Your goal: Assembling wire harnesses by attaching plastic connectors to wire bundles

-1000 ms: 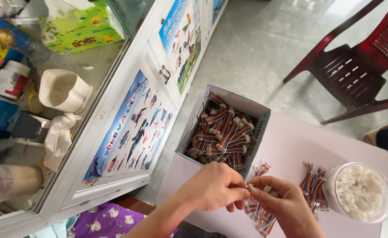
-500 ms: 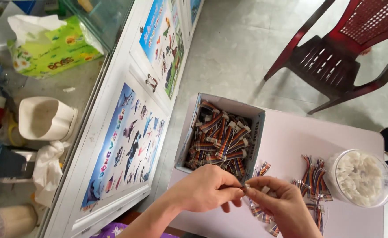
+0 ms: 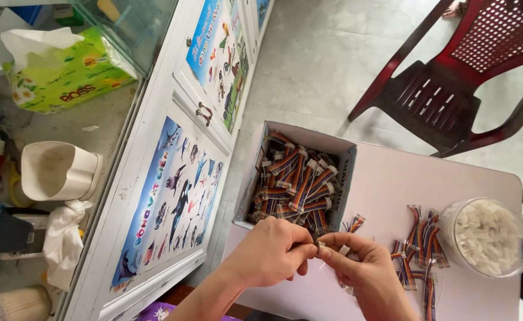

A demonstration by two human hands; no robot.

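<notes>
- Since the earlier frame both hands have shifted slightly right along the table's (image 3: 392, 178) near edge.
- Small white connector (image 3: 320, 244) sits pinched between left hand (image 3: 270, 252) and right hand (image 3: 362, 267), fingertips touching.
- Cardboard box (image 3: 347, 172) of rainbow ribbon cables (image 3: 297, 184) lies just beyond.
- Loose cables (image 3: 419, 249) and a clear tub (image 3: 487, 236) lie right; bare table behind.

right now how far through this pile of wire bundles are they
Done, it seems: a small heap of rainbow ribbon-wire bundles lies on the pale table beside the round clear tub of white plastic connectors. In hand: the left hand and right hand meet fingertip to fingertip on one small white piece. Left: the open cardboard box looks full of bundles, so most seems to remain.
</notes>
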